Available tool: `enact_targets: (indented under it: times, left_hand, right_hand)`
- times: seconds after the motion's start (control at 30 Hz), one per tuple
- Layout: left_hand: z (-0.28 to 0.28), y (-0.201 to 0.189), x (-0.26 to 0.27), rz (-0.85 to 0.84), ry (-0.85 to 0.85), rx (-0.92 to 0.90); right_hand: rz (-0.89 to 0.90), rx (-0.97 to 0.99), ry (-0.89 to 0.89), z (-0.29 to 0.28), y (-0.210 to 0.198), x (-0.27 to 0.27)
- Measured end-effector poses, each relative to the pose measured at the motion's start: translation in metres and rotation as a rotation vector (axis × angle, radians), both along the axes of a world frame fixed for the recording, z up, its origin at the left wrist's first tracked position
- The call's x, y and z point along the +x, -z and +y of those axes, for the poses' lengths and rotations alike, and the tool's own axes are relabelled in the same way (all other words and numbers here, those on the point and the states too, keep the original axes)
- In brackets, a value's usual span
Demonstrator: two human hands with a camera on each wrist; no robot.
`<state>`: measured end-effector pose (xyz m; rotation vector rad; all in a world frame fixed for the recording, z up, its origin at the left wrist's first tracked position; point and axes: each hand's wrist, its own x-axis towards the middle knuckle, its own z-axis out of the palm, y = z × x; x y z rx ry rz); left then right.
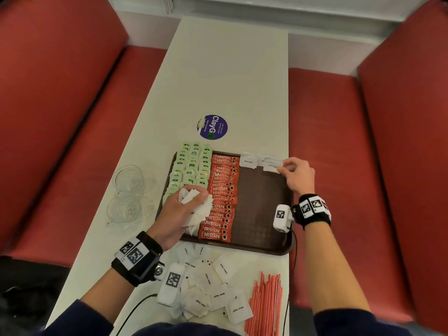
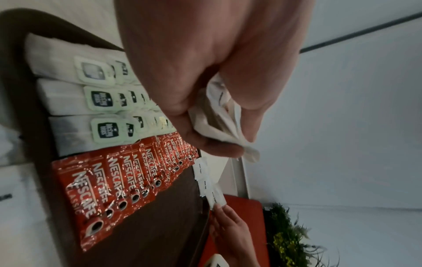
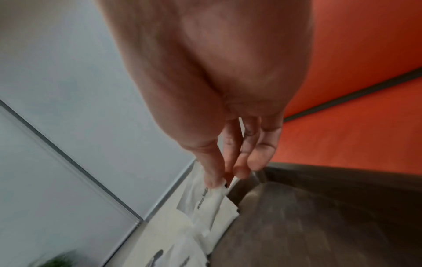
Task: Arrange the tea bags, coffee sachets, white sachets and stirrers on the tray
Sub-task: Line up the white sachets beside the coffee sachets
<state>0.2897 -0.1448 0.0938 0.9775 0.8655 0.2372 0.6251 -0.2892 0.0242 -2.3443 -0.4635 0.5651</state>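
- The brown tray (image 1: 263,248) sits on the white counter (image 1: 225,69) between red bench seats (image 1: 324,141).
- Tea bags (image 1: 191,166) with pale green tags fill the tray's left part in three overlapping columns; the dark print on the tags is too small to read.
- Just right of them runs one overlapping column of red coffee sachets (image 1: 221,197), each printed "NESCAFE", the nearest also "CLASSIC".
- The left hand (image 1: 180,212) hovers over the tea and coffee columns, its fingers (image 2: 219,146) clenched round a bunch of crumpled white sachets (image 2: 224,126).
- The right hand (image 1: 297,175) is at the tray's far right corner; its fingers (image 3: 213,173) pinch the end of one white sachet (image 1: 272,166) lying in a short row of sachets (image 1: 248,161) along the far edge, each marked "White Sugar".
- A loose heap of more "White Sugar" sachets (image 1: 213,287) lies on the counter just before the tray's near edge.
- Red-and-white striped stirrers (image 1: 266,304) lie bundled on the counter right of that heap.
- Two clear glass cups (image 1: 128,192) stand left of the tray.
- A round purple sticker (image 1: 212,127) reading "ClayGo" lies beyond the tray.
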Motion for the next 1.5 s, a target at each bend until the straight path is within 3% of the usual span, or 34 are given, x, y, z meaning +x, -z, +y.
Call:
enact_targets:
  times: [0.23,0.53,0.6,0.77,0.87,1.07,1.13,1.23,1.33,1.43,1.5]
  left_hand:
    - [0.001,-0.001,-0.005,-0.068,-0.049,-0.188]
    - [0.000,0.001,-0.006,-0.055,-0.020,-0.050]
    - [-0.001,0.001,-0.005,-0.066,-0.026,-0.015]
    - [-0.007,0.000,0.000,-0.018,-0.012,0.128]
    - [-0.010,-0.002,0.002,0.003,0.022,0.240]
    - [-0.015,-0.007,0.003,-0.007,0.029,0.268]
    - [-0.013,-0.007,0.002,-0.012,0.030,0.254]
    - [-0.008,-0.010,0.002,-0.023,0.030,0.178]
    - [-0.005,-0.020,0.003,-0.040,0.020,0.039]
    - [-0.001,-0.023,0.007,-0.049,0.030,0.062]
    - [0.000,-0.021,0.010,-0.040,0.019,0.132]
  right_hand:
    - [0.000,-0.064,-0.014,0.022,0.034,0.014]
    - [-0.267,-0.139,0.062,0.033,0.012,-0.026]
    - [-0.200,-0.012,0.003,0.036,-0.015,-0.049]
    - [0.202,0.240,-0.389,0.031,-0.092,-0.134]
    - [0.235,0.227,-0.414,0.024,-0.097,-0.154]
    - [0.303,0.195,-0.476,0.011,-0.098,-0.153]
    - [0.206,0.287,-0.451,0.008,-0.101,-0.154]
    - [-0.246,0.479,-0.415,0.004,-0.106,-0.156]
    - [-0.581,0.318,-0.634,-0.004,-0.105,-0.162]
    - [-0.668,0.204,-0.753,-0.013,-0.093,-0.165]
    - [-0.517,0.292,-0.654,-0.015,-0.088,-0.165]
